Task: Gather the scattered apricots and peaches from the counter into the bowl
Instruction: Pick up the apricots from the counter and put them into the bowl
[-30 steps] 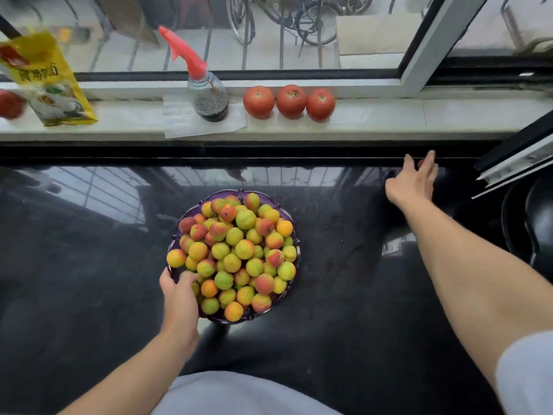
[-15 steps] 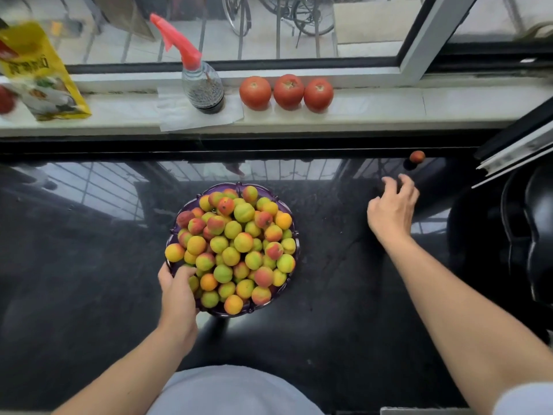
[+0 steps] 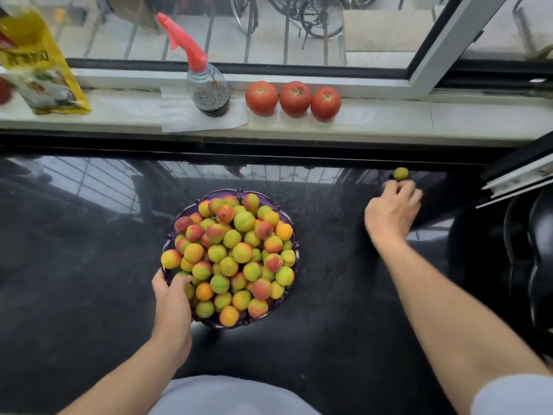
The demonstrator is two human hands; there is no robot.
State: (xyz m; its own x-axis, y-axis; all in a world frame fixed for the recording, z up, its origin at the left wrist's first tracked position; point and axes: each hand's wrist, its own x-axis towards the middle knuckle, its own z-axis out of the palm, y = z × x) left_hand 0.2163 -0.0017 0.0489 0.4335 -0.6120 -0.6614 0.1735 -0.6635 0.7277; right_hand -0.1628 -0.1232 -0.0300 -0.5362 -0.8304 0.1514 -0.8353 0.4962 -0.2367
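The purple bowl (image 3: 288, 232) sits a little left of the middle of the frame on the dark, glossy counter (image 3: 89, 280). It has a scalloped, ribbed rim and looks like tinted plastic or glass. It is heaped well above that rim with small round fruit (image 3: 232, 256), matte-skinned, in yellow, green, orange and blushing red.

My left hand (image 3: 172, 301) is at the bowl's lower left edge, thumb over the rim and fingers curled against the pile, gripping the bowl's side.

My right hand (image 3: 392, 212) is in the right half of the frame, knuckles up, fingers bent towards the back edge of the counter. One loose fruit (image 3: 401, 173), yellow-green and round, lies just past my fingertips (image 3: 390, 184), close against the black strip at the back. The fingers are blurred, and I cannot tell whether they touch it or whether they are closed on anything.

Across the upper frame runs a pale stone sill (image 3: 389, 121). On it, from left to right: a crinkled yellow bag (image 3: 39, 67); a clear, rounded spray bottle (image 3: 208, 88) with a red trigger top, dark at the bottom, standing on a white paper sheet (image 3: 179, 118); and three smooth red tomatoes (image 3: 294, 97) in a row, touching one another.

At the far right edge are shiny black curved shapes (image 3: 535, 265) that I cannot identify.
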